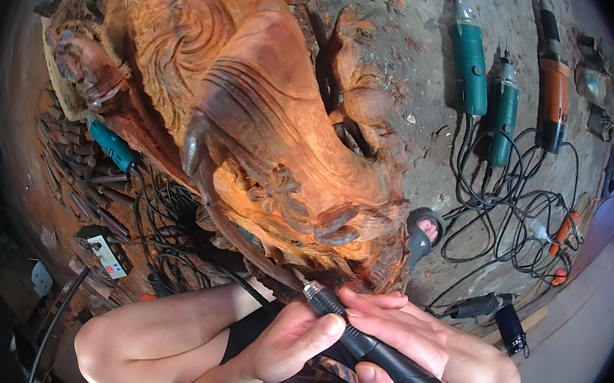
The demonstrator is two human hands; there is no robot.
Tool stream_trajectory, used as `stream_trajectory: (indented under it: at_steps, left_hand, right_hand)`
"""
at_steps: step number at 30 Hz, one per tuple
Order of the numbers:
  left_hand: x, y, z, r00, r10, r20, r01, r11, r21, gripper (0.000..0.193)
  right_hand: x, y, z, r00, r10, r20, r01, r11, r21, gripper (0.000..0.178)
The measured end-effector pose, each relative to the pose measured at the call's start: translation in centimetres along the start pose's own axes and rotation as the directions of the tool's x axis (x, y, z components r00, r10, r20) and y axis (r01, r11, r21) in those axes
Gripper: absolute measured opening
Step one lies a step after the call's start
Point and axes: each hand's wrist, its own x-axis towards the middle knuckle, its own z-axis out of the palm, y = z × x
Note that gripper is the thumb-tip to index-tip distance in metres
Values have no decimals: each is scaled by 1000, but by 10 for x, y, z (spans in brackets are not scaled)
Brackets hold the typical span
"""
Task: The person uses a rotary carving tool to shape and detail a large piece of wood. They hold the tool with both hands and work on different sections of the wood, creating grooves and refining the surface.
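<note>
A black rotary carving tool (369, 347) lies slantwise between my two hands, its metal collet and short bit pointing up and left. My left hand (289, 343) is closed around the front part, thumb pressed along the grip. Behind it, my right hand (411, 337) holds the body, fingers over the top and thumb below. Just beyond the hands stands a large reddish-brown wood carving (278, 106), with swirls, fine grooves and a small raised flower shape. The bit is close to the carving's lower edge; whether it touches, I cannot tell.
At the upper right lie green electric grinders (470, 66) and an orange one (554, 98), with tangled black cables (500, 204). Left are a teal power tool (111, 145), many rod-shaped bits (76, 148) and a white power strip (107, 256). A sandalled foot (425, 232) rests beside the carving.
</note>
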Motion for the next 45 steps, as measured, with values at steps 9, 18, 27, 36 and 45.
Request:
stream_trajectory:
  at_steps: [9, 18, 27, 36, 45]
  left_hand:
    - [-4, -5, 3, 997, -47, -64, 44, 998, -43, 55]
    - [-3, -5, 3, 998, -16, -59, 14, 999, -34, 58]
    - [-3, -5, 4, 999, 17, -43, -19, 999, -48, 59]
    - [-3, -2, 4, 998, 43, -39, -45, 997, -59, 59]
    - [-3, -1, 4, 998, 50, -39, -52, 997, -60, 60]
  right_hand:
    - [7, -1, -13, 976, 172, 130, -189, 974, 126, 46]
    - [2, 9, -14, 938, 217, 269, -274, 941, 197, 53]
    - [9, 7, -15, 927, 232, 295, -294, 937, 188, 54]
    - [15, 1, -18, 906, 257, 337, -324, 933, 159, 55]
    - [11, 9, -5, 962, 190, 198, -221, 964, 148, 50]
